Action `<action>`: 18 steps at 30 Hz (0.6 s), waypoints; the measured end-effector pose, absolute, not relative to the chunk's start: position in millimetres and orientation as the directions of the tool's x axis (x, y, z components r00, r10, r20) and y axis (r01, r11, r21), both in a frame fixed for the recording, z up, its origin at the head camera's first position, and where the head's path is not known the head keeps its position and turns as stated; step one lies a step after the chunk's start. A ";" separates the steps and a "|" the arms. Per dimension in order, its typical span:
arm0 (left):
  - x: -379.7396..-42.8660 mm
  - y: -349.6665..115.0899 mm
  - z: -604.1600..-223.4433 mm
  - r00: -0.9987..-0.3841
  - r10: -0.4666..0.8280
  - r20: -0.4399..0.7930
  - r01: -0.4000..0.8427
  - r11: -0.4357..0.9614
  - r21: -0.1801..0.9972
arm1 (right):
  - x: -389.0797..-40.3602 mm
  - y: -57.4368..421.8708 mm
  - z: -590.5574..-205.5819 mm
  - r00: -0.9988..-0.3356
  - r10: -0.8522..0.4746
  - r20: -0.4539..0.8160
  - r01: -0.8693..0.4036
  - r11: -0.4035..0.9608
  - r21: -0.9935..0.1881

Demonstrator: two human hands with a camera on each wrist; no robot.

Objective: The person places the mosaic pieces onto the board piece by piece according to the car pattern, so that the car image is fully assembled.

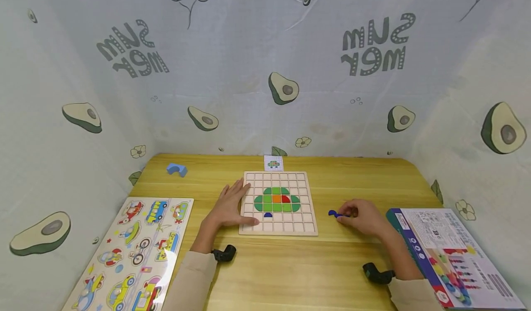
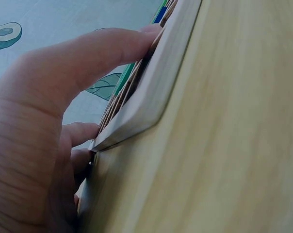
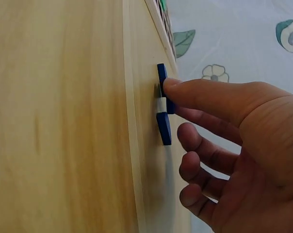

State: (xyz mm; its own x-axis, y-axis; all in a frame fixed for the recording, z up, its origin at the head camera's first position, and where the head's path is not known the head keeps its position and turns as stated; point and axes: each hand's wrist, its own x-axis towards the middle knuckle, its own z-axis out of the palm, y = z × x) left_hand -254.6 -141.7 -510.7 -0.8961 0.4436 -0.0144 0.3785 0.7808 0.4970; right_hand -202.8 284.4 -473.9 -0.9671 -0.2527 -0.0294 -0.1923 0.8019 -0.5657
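Lying across the left rim of a wooden grid board point(image 1: 298, 227), my left hand point(image 1: 229, 205) has its thumb on the board's near left part. Its other fingers reach along the far left edge. Green, orange and red tiles point(image 1: 276, 207) form a rounded shape in the grid, with a blue half-round tile point(image 1: 268, 215) below it. To the right of the board, my right hand point(image 1: 362, 216) pinches a small blue piece point(image 3: 171, 108) between thumb and index finger, low over the table. Another blue piece point(image 3: 164, 129) lies close by; the remaining fingers are loosely curled.
A small pattern card point(image 1: 274, 163) lies behind the board. At the left are a vehicle puzzle board point(image 1: 124, 246) and a light blue arched block point(image 1: 177, 169). A printed box point(image 1: 456, 255) lies at the right, beside my right forearm. Printed cloth hangs behind the table.
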 end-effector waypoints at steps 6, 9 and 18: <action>-254.9 -141.2 -511.8 -0.898 0.439 -0.021 0.373 0.788 0.490 | -205.1 274.2 -475.1 -0.971 -0.240 0.007 -0.201 0.795 -0.572; -254.7 -140.7 -510.6 -0.898 0.440 -0.021 0.373 0.784 0.496 | -207.1 264.6 -475.2 -0.969 -0.245 0.026 -0.213 0.778 -0.591; -254.6 -142.0 -509.2 -0.893 0.449 -0.018 0.383 0.781 0.494 | -214.5 225.4 -474.2 -0.957 -0.280 0.070 -0.260 0.730 -0.632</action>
State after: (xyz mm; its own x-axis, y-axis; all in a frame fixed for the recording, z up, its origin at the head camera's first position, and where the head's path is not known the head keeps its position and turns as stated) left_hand -254.6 -142.0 -509.2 -0.8934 0.4490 -0.0176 0.3827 0.7807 0.4940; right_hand -214.5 225.4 -474.2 -0.9574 -0.2801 0.0695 -0.2596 0.7303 -0.6319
